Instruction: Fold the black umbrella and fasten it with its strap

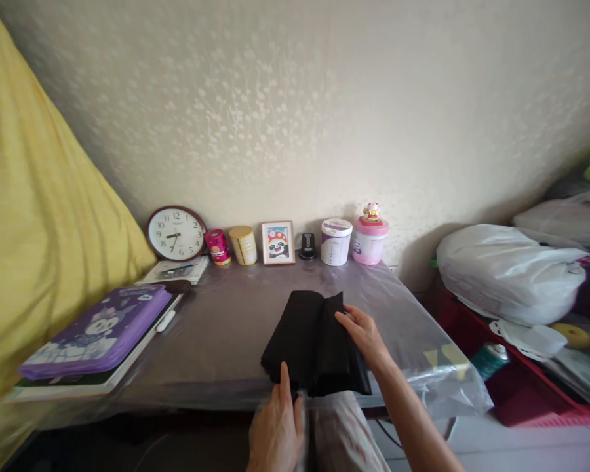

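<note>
Black folded sheet (pixel 295 334) sits at the table's (pixel 216 328) near edge, its flap (pixel 333 351) pinched by your right hand (pixel 366 335), your left hand (pixel 278 423) unclear in grip; this apparent folding or unfolding calls for guiding that flap evenly.

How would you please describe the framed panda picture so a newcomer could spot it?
Face the table below the patterned wall. Along its far edge, look between the yellow-lidded canister and the small black object. Only the framed panda picture there has a rectangular light-brown border.
</note>
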The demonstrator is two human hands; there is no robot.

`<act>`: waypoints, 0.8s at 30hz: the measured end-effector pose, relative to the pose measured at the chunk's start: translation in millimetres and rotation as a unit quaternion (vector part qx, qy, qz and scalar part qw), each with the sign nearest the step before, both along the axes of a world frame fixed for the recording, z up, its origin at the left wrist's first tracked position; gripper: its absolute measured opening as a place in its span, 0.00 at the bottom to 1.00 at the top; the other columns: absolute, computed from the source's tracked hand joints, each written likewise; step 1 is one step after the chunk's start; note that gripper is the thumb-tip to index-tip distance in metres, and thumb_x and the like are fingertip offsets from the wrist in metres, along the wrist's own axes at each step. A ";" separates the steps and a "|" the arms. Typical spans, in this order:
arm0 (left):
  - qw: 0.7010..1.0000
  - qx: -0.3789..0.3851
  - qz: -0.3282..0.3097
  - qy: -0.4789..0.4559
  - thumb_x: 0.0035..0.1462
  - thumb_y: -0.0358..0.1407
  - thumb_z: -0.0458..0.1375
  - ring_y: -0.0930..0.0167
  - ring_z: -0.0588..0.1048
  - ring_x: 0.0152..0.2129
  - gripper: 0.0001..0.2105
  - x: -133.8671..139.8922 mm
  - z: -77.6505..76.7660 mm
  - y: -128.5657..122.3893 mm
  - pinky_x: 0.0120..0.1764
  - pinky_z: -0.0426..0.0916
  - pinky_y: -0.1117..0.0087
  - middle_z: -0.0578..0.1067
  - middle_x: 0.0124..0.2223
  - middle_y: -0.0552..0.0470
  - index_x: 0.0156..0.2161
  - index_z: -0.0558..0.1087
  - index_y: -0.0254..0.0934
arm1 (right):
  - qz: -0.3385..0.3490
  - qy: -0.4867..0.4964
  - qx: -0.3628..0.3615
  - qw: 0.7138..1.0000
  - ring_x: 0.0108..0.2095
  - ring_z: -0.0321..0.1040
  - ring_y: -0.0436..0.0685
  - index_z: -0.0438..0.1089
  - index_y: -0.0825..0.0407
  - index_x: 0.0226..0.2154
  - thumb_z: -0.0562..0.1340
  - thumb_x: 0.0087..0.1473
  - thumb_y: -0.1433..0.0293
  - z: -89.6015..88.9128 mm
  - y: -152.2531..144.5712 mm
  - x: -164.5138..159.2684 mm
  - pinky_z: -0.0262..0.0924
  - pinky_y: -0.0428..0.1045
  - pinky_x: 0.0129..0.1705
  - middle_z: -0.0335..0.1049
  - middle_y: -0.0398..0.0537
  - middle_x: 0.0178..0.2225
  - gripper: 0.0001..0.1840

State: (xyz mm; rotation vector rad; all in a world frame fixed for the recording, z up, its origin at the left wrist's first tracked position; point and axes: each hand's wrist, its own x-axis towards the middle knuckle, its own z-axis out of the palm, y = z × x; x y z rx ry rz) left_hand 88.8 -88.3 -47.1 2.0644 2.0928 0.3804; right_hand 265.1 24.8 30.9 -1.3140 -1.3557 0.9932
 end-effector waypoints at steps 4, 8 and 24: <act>1.000 -0.018 0.001 -0.014 0.62 0.33 0.39 0.68 0.74 0.37 0.26 0.6 2.0 0.0 0.39 0.67 0.72 0.69 0.50 0.37 0.63 0.43 0.25 | 0.028 0.053 0.000 0.998 0.21 0.57 0.48 0.64 0.59 0.45 0.62 0.43 0.56 9.0 7.7 -27.4 0.49 0.44 0.21 0.59 0.38 0.19 0.30; 0.999 -0.023 -0.001 -0.025 0.62 0.33 0.39 0.68 0.75 0.35 0.26 0.5 4.6 0.5 0.38 0.67 0.71 0.69 0.50 0.36 0.63 0.42 0.25 | 0.029 0.046 0.016 0.998 0.19 0.52 0.46 0.62 0.61 0.47 0.61 0.42 0.57 3.5 20.6 -50.2 0.47 0.44 0.21 0.54 0.36 0.18 0.32; 0.992 -0.037 0.038 -0.112 0.60 0.37 0.43 0.67 0.74 0.38 0.36 -2.2 8.8 -2.4 0.39 0.66 0.71 0.63 0.57 0.41 0.62 0.21 0.31 | 0.012 -0.282 0.038 0.959 0.39 0.69 0.56 0.58 0.60 0.53 0.58 0.52 0.66 -13.9 33.8 -91.4 0.55 0.47 0.40 0.73 0.47 0.33 0.27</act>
